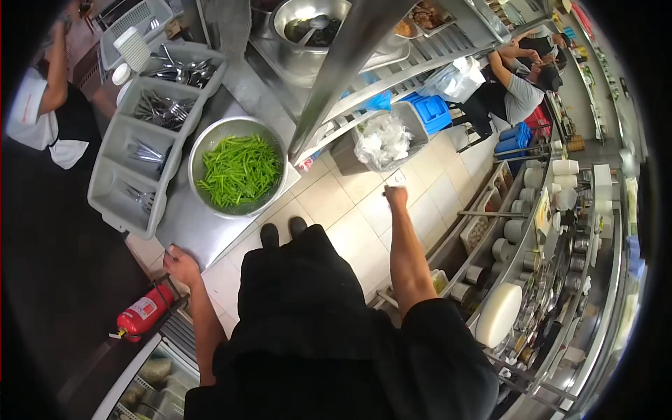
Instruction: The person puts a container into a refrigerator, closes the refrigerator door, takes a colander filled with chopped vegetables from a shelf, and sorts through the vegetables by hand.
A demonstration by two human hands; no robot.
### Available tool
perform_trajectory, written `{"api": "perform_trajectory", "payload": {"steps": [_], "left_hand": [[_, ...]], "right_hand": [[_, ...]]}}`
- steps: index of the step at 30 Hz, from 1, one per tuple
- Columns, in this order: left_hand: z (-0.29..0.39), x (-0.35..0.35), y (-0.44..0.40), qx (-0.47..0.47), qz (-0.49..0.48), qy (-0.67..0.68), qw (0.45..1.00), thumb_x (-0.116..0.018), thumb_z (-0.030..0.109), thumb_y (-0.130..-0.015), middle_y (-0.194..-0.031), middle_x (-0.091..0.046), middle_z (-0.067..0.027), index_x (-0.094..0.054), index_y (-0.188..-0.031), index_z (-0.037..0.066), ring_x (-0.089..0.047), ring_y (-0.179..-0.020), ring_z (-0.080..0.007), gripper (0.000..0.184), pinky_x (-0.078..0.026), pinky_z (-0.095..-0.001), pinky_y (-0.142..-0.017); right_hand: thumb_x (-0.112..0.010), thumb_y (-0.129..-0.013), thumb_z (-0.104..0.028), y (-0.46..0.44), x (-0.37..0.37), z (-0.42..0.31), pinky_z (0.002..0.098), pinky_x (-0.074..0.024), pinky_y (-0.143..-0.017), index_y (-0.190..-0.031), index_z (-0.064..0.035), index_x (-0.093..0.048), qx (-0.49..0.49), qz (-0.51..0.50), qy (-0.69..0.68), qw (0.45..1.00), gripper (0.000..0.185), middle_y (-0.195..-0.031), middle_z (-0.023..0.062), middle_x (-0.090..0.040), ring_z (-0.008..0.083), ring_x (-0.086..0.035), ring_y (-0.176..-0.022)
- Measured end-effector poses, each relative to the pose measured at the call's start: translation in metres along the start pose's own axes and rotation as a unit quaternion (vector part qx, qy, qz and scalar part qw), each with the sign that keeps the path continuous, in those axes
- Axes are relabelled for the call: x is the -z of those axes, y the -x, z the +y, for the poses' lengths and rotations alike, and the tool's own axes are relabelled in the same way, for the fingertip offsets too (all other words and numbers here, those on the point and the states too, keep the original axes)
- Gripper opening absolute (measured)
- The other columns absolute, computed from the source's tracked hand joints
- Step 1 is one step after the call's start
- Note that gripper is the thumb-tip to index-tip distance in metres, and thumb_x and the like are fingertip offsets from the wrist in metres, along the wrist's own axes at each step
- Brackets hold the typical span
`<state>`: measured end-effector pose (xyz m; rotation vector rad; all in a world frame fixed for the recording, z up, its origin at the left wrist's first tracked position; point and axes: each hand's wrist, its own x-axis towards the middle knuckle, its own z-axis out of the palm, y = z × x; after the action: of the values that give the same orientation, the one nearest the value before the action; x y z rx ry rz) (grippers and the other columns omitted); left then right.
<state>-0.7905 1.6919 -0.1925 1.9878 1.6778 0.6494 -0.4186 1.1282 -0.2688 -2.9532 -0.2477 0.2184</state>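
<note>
My left hand (183, 266) is beside the near corner of the steel table (194, 241). Its fingers are loosely bent with a gap at the thumb, and I cannot tell if it touches the edge. Out over the tiled floor, my right hand (396, 198) is closed; anything inside it is hidden. On the table stands a metal colander (278, 155) with cut green vegetable pieces (238, 170), apart from both hands. Beside it lies a grey cutlery tray (112, 171) whose compartments hold forks, spoons and other cutlery (164, 108).
A red fire extinguisher (145, 312) is below my left hand. Ahead stand a grey bin (350, 155) with plastic bags and a metal rack (332, 84). Shelves with dishes (518, 231) line the right. One person (42, 105) is at left, others (514, 94) at upper right.
</note>
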Motion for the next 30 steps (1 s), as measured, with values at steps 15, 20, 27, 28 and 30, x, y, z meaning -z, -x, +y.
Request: {"api": "perform_trajectory", "payload": {"steps": [15, 20, 27, 28, 30], "left_hand": [[0.006, 0.001, 0.005, 0.034, 0.043, 0.014, 0.998, -0.049, 0.040, -0.094, -0.121, -0.050, -0.0323, -0.057, -0.117, -0.006, -0.048, -0.115, -0.0448, 0.052, -0.038, -0.0473, -0.099], [0.013, 0.007, 0.008, 0.048, 0.024, 0.054, 0.997, -0.048, 0.041, -0.094, -0.132, -0.043, -0.0305, -0.055, -0.122, -0.003, -0.044, -0.121, -0.0441, 0.053, -0.036, -0.0459, -0.104], [0.022, 0.014, 0.009, 0.061, 0.023, 0.054, 0.996, -0.047, 0.042, -0.096, -0.136, -0.039, -0.0309, -0.053, -0.127, -0.001, -0.042, -0.125, -0.0442, 0.054, -0.037, -0.0469, -0.104], [0.023, 0.014, 0.009, 0.063, 0.023, 0.056, 0.996, -0.047, 0.042, -0.096, -0.136, -0.039, -0.0309, -0.053, -0.127, -0.001, -0.042, -0.125, -0.0442, 0.054, -0.037, -0.0469, -0.104], [0.024, 0.015, 0.009, 0.072, 0.018, 0.058, 0.996, -0.046, 0.043, -0.096, -0.137, -0.038, -0.0310, -0.053, -0.126, -0.002, -0.041, -0.126, -0.0442, 0.055, -0.037, -0.0466, -0.104]], "right_hand": [[-0.066, -0.086, -0.012, 0.056, 0.171, -0.339, 0.0277, -0.0456, -0.058, -0.105, -0.0032, -0.070, 0.227, -0.096, -0.424, 0.872, 0.021, -0.079, 0.0065, -0.069, 0.0103, -0.052, -0.059], [-0.068, -0.083, -0.012, 0.028, 0.168, -0.414, 0.0318, -0.0491, -0.061, -0.093, -0.0029, -0.070, 0.312, -0.091, -0.331, 0.886, 0.014, -0.077, 0.0111, -0.069, 0.0176, -0.061, -0.061], [-0.067, -0.079, -0.014, -0.004, 0.141, -0.465, 0.0397, -0.0517, -0.068, -0.087, -0.0065, -0.069, 0.392, -0.100, -0.238, 0.883, 0.011, -0.081, 0.0141, -0.069, 0.0330, -0.067, -0.075], [-0.068, -0.078, -0.014, -0.007, 0.140, -0.468, 0.0400, -0.0521, -0.069, -0.088, -0.0072, -0.070, 0.403, -0.105, -0.213, 0.884, 0.013, -0.081, 0.0139, -0.069, 0.0330, -0.067, -0.076], [-0.068, -0.077, -0.015, -0.011, 0.139, -0.476, 0.0404, -0.0525, -0.071, -0.089, -0.0075, -0.070, 0.406, -0.117, -0.187, 0.887, 0.014, -0.083, 0.0139, -0.069, 0.0328, -0.067, -0.079]]}}
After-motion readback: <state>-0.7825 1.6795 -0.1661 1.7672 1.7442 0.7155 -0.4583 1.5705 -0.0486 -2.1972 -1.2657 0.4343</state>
